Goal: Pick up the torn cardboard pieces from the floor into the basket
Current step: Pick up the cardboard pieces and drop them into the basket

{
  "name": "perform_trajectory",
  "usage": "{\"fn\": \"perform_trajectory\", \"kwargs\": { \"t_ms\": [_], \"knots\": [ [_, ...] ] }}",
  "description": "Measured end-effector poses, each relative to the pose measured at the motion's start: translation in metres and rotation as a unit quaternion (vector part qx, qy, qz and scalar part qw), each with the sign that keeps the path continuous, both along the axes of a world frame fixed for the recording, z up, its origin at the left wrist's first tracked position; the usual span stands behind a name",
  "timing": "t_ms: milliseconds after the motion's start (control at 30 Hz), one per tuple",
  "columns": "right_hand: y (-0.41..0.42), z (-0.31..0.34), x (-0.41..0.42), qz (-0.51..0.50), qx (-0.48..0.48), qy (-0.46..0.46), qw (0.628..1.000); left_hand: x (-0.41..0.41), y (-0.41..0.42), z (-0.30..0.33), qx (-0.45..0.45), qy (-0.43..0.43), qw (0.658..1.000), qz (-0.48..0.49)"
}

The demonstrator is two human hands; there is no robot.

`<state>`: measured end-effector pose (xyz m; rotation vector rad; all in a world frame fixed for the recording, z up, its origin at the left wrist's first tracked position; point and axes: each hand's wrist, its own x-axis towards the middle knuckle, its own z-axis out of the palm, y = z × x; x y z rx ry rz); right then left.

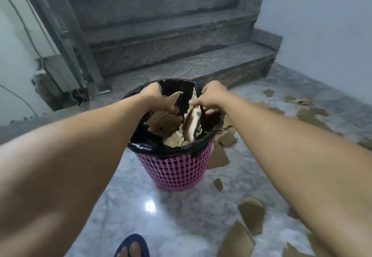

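A pink mesh basket point(177, 174) with a black liner stands on the marble floor in the middle of the view, holding several brown cardboard pieces point(163, 123). Both my hands are over its mouth. My left hand point(156, 98) grips a torn brown piece point(173, 98) that sticks up above the rim. My right hand point(209, 98) grips a pale, whitish piece point(193, 122) that hangs down into the basket. Several more torn pieces lie on the floor to the right, such as one point(252, 216) near my right forearm.
Grey stone stairs point(171, 41) rise just behind the basket, with a metal railing post point(80, 41) at the left. A white wall closes the right side. My foot in a blue sandal point(131, 245) stands at the bottom edge. Cardboard scraps point(310, 114) spread along the right floor.
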<state>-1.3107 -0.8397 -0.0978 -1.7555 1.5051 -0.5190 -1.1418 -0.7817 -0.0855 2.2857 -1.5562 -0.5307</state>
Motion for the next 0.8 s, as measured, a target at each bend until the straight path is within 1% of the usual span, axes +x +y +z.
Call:
{"fn": "perform_trajectory", "kwargs": {
  "t_ms": [67, 167, 300, 367, 433, 533, 633, 733, 800],
  "knots": [
    [0.0, -0.008, -0.002, -0.006, 0.004, -0.006, 1.0, 0.0, -0.001, -0.014, 0.015, 0.02, 1.0, 0.003],
    [0.001, -0.01, -0.015, 0.003, 0.008, -0.022, 1.0, -0.005, -0.002, -0.024, 0.03, 0.021, 0.999, 0.003],
    [0.003, -0.004, -0.044, -0.01, 0.014, -0.08, 0.997, -0.023, -0.008, -0.02, 0.013, 0.05, 0.999, -0.016],
    [0.007, -0.001, -0.065, -0.017, 0.018, -0.073, 0.997, -0.041, -0.013, -0.015, -0.001, 0.076, 0.996, -0.037],
    [0.013, 0.002, -0.094, -0.015, 0.037, -0.053, 0.998, -0.067, -0.017, -0.009, -0.025, 0.081, 0.994, -0.066],
    [0.024, 0.002, -0.139, -0.021, 0.074, -0.02, 0.997, -0.11, -0.016, -0.003, -0.093, 0.026, 0.99, -0.107],
    [0.041, -0.009, -0.189, -0.039, 0.123, 0.003, 0.992, -0.156, -0.01, -0.011, -0.139, -0.004, 0.976, -0.167],
    [0.06, -0.031, -0.235, -0.056, 0.161, 0.04, 0.985, -0.199, -0.001, -0.036, -0.136, -0.043, 0.96, -0.24],
    [0.072, -0.054, -0.263, -0.068, 0.186, 0.072, 0.978, -0.225, 0.008, -0.065, -0.103, -0.067, 0.949, -0.291]
  ]
}}
